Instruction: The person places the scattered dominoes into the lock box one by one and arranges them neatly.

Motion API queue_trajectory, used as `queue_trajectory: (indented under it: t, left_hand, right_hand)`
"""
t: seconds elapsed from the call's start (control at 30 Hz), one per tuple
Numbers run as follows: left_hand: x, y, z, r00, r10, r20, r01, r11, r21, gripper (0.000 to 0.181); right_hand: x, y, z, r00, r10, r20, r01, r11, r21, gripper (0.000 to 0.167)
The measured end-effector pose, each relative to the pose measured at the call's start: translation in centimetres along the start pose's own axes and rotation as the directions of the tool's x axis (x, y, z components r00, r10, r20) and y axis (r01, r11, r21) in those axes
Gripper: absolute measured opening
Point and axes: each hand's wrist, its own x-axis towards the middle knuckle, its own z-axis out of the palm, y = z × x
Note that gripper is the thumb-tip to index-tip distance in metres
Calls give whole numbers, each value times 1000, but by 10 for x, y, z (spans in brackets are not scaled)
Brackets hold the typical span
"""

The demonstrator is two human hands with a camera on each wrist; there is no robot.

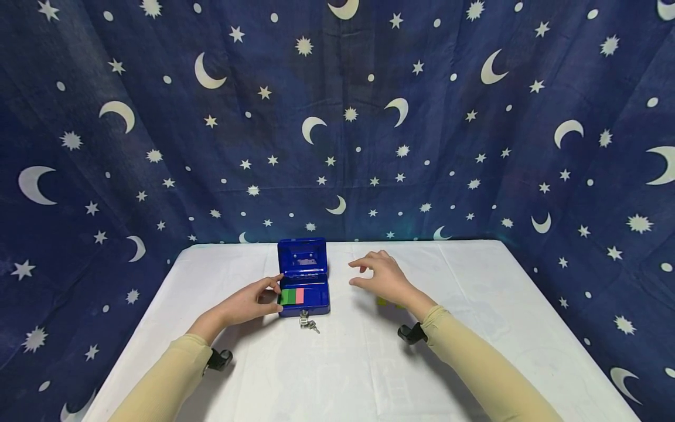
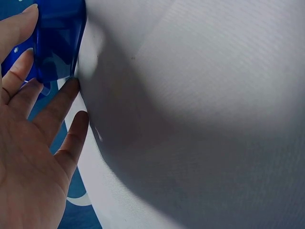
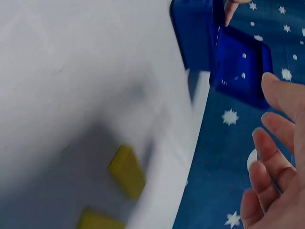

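A blue metal cash box [image 1: 316,293] stands on the table with its lid [image 1: 303,258] tipped up at the back. Inside, along its left side, lie green blocks [image 1: 287,296] and a pink block [image 1: 299,295]. My left hand [image 1: 248,302] rests against the box's left side, thumb near the front corner and a finger near the hinge. To the right, my right hand [image 1: 384,275] hovers over the table with fingers apart and nothing between them. Yellow blocks [image 3: 127,172] lie on the table below it, mostly hidden by that hand in the head view.
A small padlock [image 1: 303,318] is at the front of the box, with keys [image 1: 313,326] beside it. White cloth covers the table [image 1: 337,375]. Behind and at the sides hangs a dark blue curtain [image 1: 337,76] with moons and stars.
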Motion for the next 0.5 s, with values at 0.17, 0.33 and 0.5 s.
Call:
queue_trajectory:
  t: [0.17,0.33,0.5]
  left_hand:
    - [0,0,0,1000,0,-3,0,1000,21,37]
    - [1,0,0,1000,-13,-1,13,1000,25,38]
    - [1,0,0,1000,-21,-1,21,999,27,39]
  right_hand:
    - [-14,16,-10,999,36,34,-39,996,75,44]
    - [-27,38,-17,997,62,41,-65,993,98,45]
    - [-38,59,-20,998,64,26,-66,995,79,50]
